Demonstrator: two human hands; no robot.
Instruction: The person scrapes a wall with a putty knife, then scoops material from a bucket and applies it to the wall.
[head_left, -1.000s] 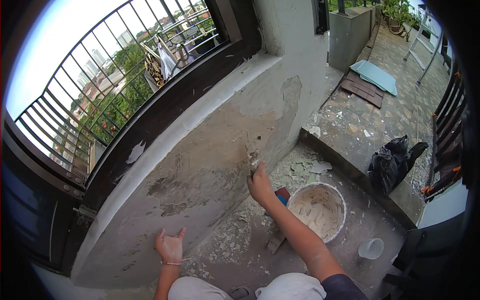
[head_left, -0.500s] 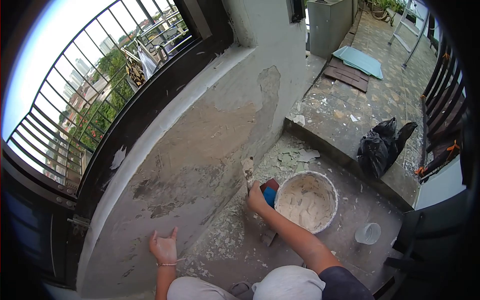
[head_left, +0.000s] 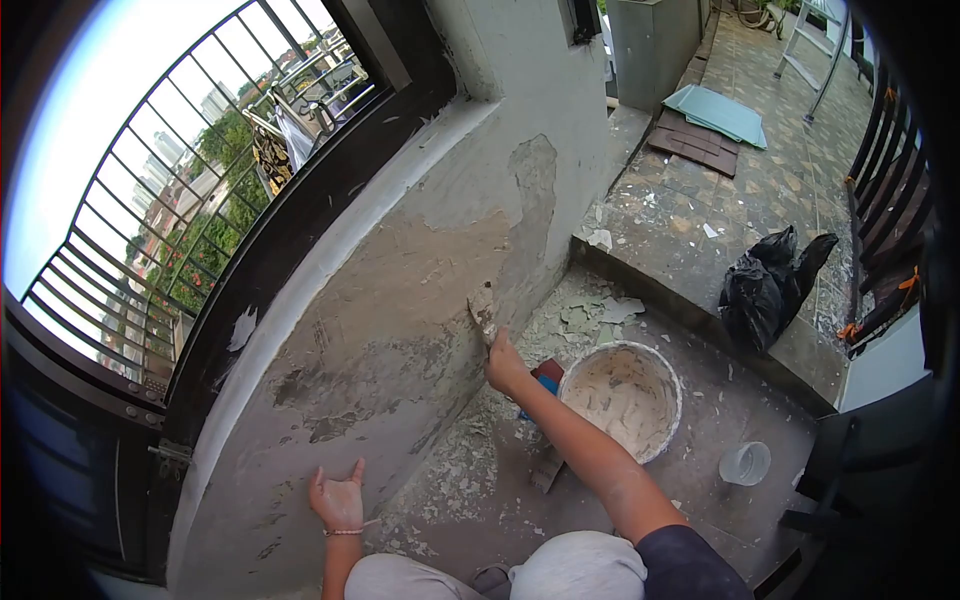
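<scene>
My right hand (head_left: 508,366) is closed round the handle of a putty knife (head_left: 482,309), whose smeared blade lies over the patched part of the wall (head_left: 430,255). Lower down, my left hand (head_left: 339,502) has thumb and a finger spread at the smooth lower wall, with nothing in it. A bracelet circles that wrist. Right of my right hand stands a white-rimmed bucket (head_left: 678,415) with beige paste in it. Between the hand and the bucket lies a blue and dark red object (head_left: 546,377), partly hidden by my forearm.
Flaked paint (head_left: 450,480) litters the floor along the wall. A clear plastic cup (head_left: 745,464) stands right of the bucket. On the raised step (head_left: 690,300) are a black plastic bag (head_left: 765,295), light blue sheets (head_left: 715,114) and a ladder (head_left: 812,65).
My right hand has risen from beside the bucket towards the wall, bringing the putty knife up over the patch. The left hand stays by the lower wall. The view has shifted slightly.
</scene>
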